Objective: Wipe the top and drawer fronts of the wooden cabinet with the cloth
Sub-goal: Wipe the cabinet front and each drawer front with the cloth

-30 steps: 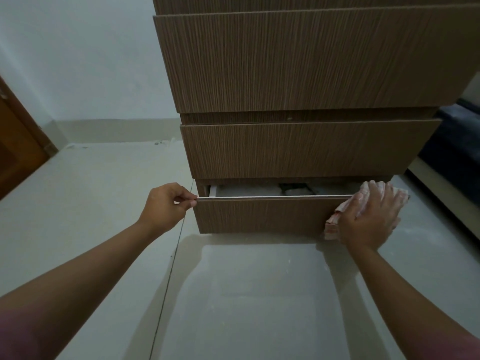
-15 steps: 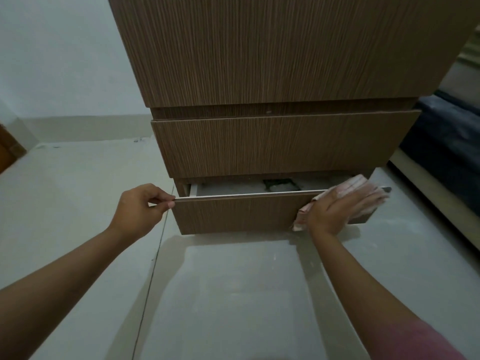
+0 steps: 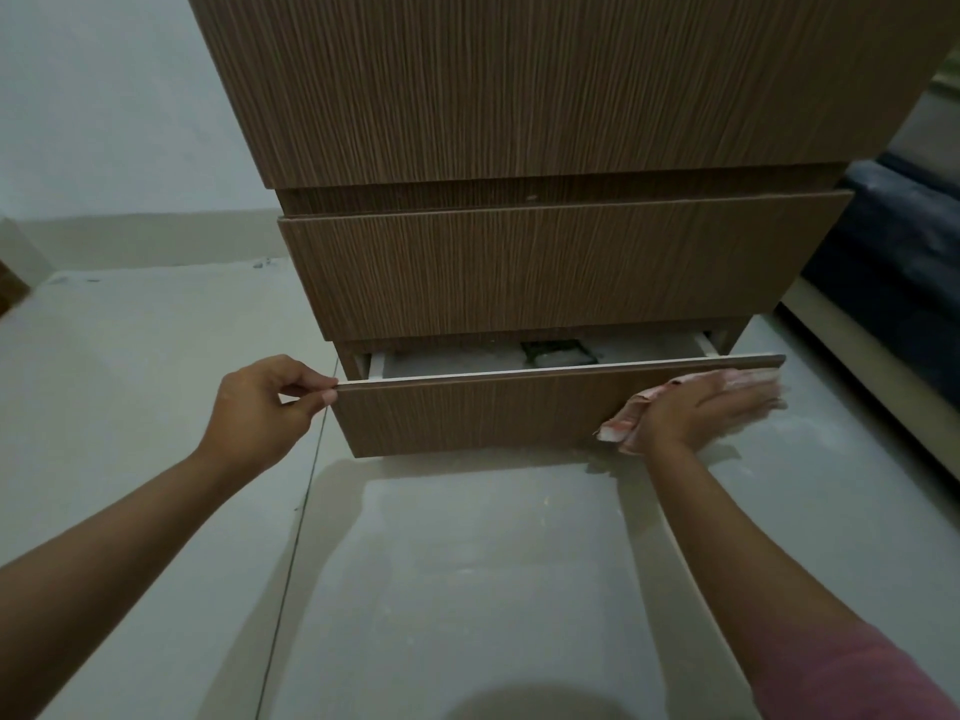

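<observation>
The tall brown cabinet [image 3: 545, 85] with vertical wood-grain laminate stands on a pale glossy tiled floor [image 3: 467, 563], close to a plain light wall [image 3: 104, 96]. Three drawer fronts are in view, stacked one above another. The lowest drawer front [image 3: 467, 413] is pulled out partway; its top edge stands clear of the middle drawer front [image 3: 545, 272], exposing a white drawer interior [image 3: 457, 362] with a small dark object [image 3: 558, 352] lying inside, too dim to identify.

The left hand [image 3: 260, 413] is at the upper left corner of the lowest drawer front. Thumb and forefinger pinch the thin top edge of the panel at that corner; the remaining fingers are curled in.

The right hand [image 3: 696, 413] lies flat, fingers extended and pointing right, pressed against the right end of the same drawer front. Under the palm is the crumpled pink-and-white cloth [image 3: 621, 426], trapped between hand and panel. Part of the cloth protrudes at the wrist side and more shows beyond the fingertips near the right edge of the panel, just below its top edge. The fingertips are blurred.

A pink sleeve [image 3: 857, 678] covers the right forearm near the lower right. A dark blue upholstered piece [image 3: 893, 252] sits to the right of the cabinet.
</observation>
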Available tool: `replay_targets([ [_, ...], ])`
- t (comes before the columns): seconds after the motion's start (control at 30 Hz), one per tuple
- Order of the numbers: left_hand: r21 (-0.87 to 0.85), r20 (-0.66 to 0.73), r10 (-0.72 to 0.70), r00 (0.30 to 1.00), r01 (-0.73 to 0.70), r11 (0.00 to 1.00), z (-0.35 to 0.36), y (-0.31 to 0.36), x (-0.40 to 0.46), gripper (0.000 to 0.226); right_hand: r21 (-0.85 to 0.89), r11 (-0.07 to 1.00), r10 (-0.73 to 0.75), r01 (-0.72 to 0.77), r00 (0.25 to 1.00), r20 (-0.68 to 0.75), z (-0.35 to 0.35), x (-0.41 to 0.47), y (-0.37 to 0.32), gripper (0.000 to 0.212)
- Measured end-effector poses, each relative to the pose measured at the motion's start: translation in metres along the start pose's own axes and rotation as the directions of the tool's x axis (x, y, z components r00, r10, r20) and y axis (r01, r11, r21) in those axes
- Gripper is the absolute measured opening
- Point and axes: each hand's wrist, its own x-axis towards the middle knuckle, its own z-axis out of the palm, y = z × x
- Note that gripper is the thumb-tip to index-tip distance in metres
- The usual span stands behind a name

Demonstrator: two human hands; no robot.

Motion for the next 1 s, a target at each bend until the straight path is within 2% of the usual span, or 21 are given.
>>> replay_targets([
  [0.2,-0.015,0.000,-0.008,1.000,0.008,1.000,0.001,-0.002,0.000,0.009,-0.055,0.979,-0.199,0.198,0.980,-0.005,0.024,-0.055,-0.013,0.069],
  [0.3,-0.031,-0.007,-0.020,1.000,0.020,0.999,0.002,-0.004,0.002,0.008,-0.085,0.965,-0.250,0.250,0.968,0.004,0.036,-0.082,-0.003,0.069],
  [0.53,-0.050,-0.005,-0.010,1.000,0.010,0.999,0.003,-0.006,0.004,0.007,-0.119,0.979,-0.158,0.164,0.986,0.059,0.033,-0.089,0.027,0.074],
  [0.63,-0.048,0.000,0.005,1.000,-0.005,0.999,0.002,-0.007,0.005,0.007,-0.096,0.995,-0.016,0.024,0.996,0.087,0.031,-0.074,0.027,0.076],
  [0.67,-0.046,0.002,0.011,1.000,-0.011,0.999,0.002,-0.007,0.005,0.007,-0.095,0.995,-0.010,0.018,0.997,0.083,0.030,-0.071,0.023,0.075],
  [0.77,-0.033,0.011,0.038,0.999,-0.037,0.999,0.000,-0.008,0.006,0.008,-0.061,0.994,-0.087,0.091,0.994,0.061,0.028,-0.074,0.001,0.072],
  [0.93,-0.034,0.022,0.048,0.999,-0.048,0.998,0.000,-0.011,0.007,0.008,-0.060,0.976,-0.201,0.209,0.971,0.127,0.048,-0.111,-0.015,0.074],
  [1.0,-0.031,0.029,0.054,0.998,-0.053,0.998,0.000,-0.011,0.008,0.008,-0.049,0.952,-0.295,0.302,0.948,0.122,0.052,-0.136,-0.022,0.075],
])
